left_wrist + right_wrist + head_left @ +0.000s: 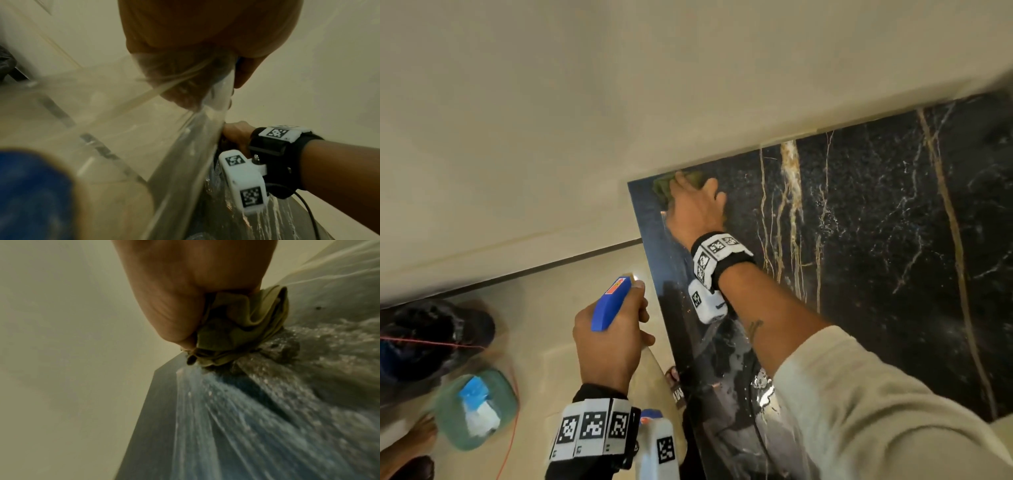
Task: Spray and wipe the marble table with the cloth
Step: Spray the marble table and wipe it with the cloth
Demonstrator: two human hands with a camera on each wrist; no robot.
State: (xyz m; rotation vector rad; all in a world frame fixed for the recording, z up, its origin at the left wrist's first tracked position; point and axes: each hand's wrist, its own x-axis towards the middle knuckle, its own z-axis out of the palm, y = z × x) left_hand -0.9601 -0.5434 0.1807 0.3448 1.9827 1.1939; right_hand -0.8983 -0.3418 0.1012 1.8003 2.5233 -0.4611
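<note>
Gripping a bunched green cloth [690,181], the right hand [697,209] presses it onto the far-left corner of the black marble bench [893,240], at about 11 o'clock of the slab as seen from the head view. In the right wrist view the fingers [174,308] curl around the cloth [242,327], which touches the wet, streaked bench surface [226,426] right at its corner edge. The left hand [609,339] is closed around a spray bottle [610,301] with a blue head, held off the bench beyond its left edge, at about 8 o'clock of the right hand and above the pale floor [544,308]. The bottle's clear body [185,146] shows in the left wrist view. A green container [477,409] with a blue-and-white object on top and a dark bag [431,339] sit on the floor at 9 o'clock of the left hand.
</note>
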